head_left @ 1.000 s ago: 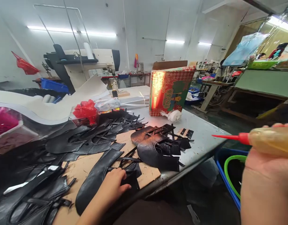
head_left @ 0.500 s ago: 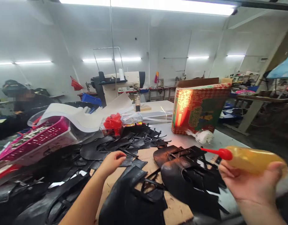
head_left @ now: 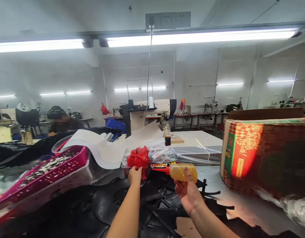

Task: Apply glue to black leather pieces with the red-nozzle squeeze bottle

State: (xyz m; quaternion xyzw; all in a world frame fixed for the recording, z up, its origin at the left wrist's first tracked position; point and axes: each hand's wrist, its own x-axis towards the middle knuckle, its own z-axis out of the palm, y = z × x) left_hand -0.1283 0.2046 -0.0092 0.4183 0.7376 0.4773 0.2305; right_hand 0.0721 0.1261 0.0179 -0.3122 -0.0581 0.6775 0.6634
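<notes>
Left hand (head_left: 135,174) has moved from over the black cut pieces (head_left: 103,201) to the red bag (head_left: 139,157); right hand (head_left: 189,194), carrying the squeeze bottle (head_left: 182,172), has swung in close beside it. Left fingers bunched at the bag's lower front; cannot tell whether they pinch it. Right clamped round the bottle, yellow liquid inside, held near level, red nozzle (head_left: 168,170) toward the bag. Black pieces spread beneath both forearms. Farther out: magenta basket (head_left: 65,175) left, patterned carton (head_left: 251,155) right, sewing machine (head_left: 149,114) behind.
</notes>
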